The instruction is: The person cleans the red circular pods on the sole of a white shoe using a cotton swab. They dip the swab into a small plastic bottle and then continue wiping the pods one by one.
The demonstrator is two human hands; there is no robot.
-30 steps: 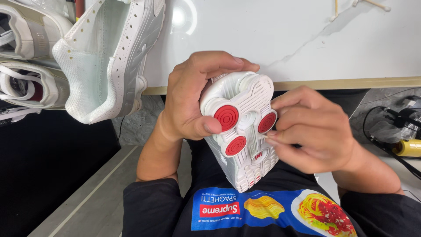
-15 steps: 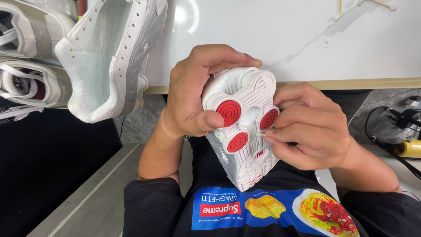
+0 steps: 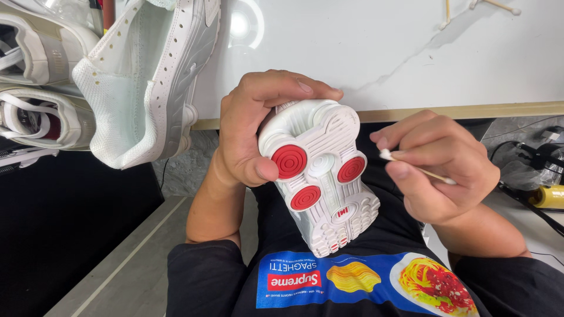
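My left hand (image 3: 252,129) grips a white sneaker (image 3: 326,194) held sole-up over my lap, fingers curled over its heel end and thumb pressed beside a red round pad. The sole is white ribbed rubber with three red round pads. My right hand (image 3: 437,170) is just right of the shoe, a small gap away, pinching a cotton swab (image 3: 411,167) whose white tip points toward the sole.
A white marble-look table (image 3: 411,58) with a wood edge lies ahead. A white perforated sneaker (image 3: 147,82) hangs over its left edge, with more white shoes (image 3: 41,88) stacked at far left. Swabs (image 3: 493,6) lie at the table's far side. A yellow tool and black cables (image 3: 543,188) sit at right.
My right hand has pulled away from the sole to the right, and the cotton swab now shows clear of the shoe. The left hand keeps its grip on the sneaker.
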